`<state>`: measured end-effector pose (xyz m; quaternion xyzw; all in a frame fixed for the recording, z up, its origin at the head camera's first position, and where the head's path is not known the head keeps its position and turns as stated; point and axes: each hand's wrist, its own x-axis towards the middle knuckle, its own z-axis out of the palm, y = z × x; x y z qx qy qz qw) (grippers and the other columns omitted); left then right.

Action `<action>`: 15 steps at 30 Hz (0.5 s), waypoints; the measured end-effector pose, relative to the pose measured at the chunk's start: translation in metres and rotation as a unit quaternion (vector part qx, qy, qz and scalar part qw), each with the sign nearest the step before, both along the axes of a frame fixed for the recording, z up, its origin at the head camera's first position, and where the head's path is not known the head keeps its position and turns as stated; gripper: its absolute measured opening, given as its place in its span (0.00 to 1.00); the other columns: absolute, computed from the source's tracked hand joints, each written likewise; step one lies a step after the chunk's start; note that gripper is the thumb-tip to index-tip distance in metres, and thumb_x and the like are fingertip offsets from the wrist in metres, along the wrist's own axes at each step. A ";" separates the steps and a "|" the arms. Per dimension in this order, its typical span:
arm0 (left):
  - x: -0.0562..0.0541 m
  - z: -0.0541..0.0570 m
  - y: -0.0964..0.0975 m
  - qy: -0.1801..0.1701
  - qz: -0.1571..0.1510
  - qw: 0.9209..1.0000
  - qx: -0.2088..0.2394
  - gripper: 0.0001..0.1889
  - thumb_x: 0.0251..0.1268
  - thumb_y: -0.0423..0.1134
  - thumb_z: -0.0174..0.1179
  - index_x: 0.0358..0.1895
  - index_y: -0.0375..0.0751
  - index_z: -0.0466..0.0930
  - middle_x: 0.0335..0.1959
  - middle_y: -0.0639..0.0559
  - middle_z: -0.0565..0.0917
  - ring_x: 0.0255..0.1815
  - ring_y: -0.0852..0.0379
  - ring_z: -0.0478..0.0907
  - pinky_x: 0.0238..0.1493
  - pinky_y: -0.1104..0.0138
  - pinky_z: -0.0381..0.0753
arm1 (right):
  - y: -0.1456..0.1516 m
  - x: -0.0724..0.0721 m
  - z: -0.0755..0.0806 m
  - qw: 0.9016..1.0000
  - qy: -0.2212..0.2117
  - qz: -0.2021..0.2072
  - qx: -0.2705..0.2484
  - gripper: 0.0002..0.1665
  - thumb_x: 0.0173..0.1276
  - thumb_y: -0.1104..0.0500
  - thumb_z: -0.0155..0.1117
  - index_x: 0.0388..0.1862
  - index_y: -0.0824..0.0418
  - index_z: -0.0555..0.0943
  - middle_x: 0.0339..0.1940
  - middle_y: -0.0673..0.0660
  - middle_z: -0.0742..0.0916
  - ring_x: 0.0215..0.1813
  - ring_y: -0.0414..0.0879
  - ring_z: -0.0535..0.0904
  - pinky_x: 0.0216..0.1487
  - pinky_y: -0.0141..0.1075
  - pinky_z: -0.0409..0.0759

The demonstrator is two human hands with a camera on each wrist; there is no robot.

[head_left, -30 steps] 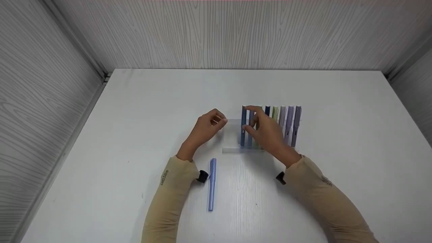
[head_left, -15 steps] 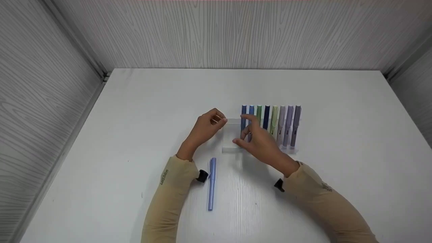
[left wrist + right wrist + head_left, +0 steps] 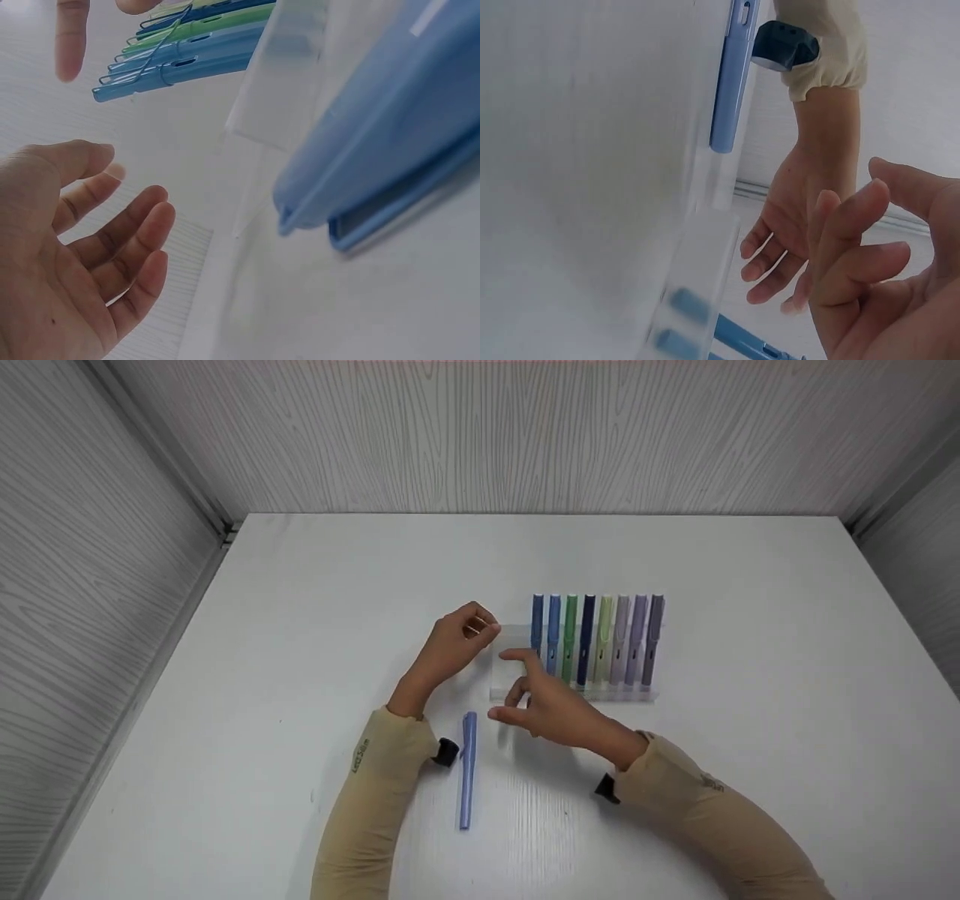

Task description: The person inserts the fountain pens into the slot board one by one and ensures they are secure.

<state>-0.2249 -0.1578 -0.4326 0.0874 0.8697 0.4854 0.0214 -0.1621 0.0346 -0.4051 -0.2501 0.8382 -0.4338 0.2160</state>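
A clear pen stand (image 3: 512, 632) holds several capped pens (image 3: 587, 637) in a row, leaning upright, in blues, green, yellow-green and purples. At its upper left corner my left hand (image 3: 452, 645) pinches the edge between thumb and index finger; the left wrist view shows this hand (image 3: 82, 247) with its other fingers loosely bent. My right hand (image 3: 559, 709) holds nothing and hovers before the stand's left part, thumb and index finger spread apart. Left of it, a light blue pen (image 3: 467, 772) lies on the table, large in the left wrist view as a blue pen (image 3: 390, 127).
The white table (image 3: 337, 570) reaches back to a wood-grain panel (image 3: 480, 435), with another panel (image 3: 82, 585) at the left. Black wrist devices (image 3: 446, 751) sit on both beige sleeves (image 3: 371, 802).
My right hand has let go of the leftmost blue pen in the stand and moved left and toward me, its thumb and index finger spreading. My left hand stays at the stand's corner.
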 end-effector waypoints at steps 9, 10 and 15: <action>0.000 0.001 -0.001 -0.002 0.001 1.000 0.002 0.10 0.69 0.46 0.56 0.45 0.44 0.78 0.44 0.46 0.84 0.43 0.52 0.79 0.47 0.61 0.79 | -0.012 0.007 -0.005 0.996 -0.059 0.048 0.046 0.51 0.64 0.48 0.67 0.75 0.54 0.47 0.32 0.50 0.86 0.19 0.47 0.78 0.26 0.38 0.77; 0.000 0.000 -0.001 0.000 0.000 1.000 0.002 0.10 0.69 0.46 0.57 0.45 0.44 0.78 0.44 0.46 0.84 0.43 0.52 0.79 0.46 0.62 0.79 | -0.013 0.007 -0.005 0.995 -0.060 0.052 0.054 0.51 0.64 0.48 0.67 0.76 0.53 0.47 0.32 0.50 0.86 0.19 0.47 0.78 0.26 0.39 0.77; 0.001 0.000 -0.001 0.002 -0.008 1.000 0.013 0.10 0.70 0.46 0.56 0.45 0.45 0.78 0.43 0.46 0.83 0.42 0.52 0.79 0.43 0.62 0.78 | -0.018 0.007 -0.007 0.992 -0.077 0.064 0.079 0.51 0.63 0.49 0.68 0.75 0.54 0.48 0.32 0.50 0.86 0.20 0.45 0.79 0.26 0.37 0.76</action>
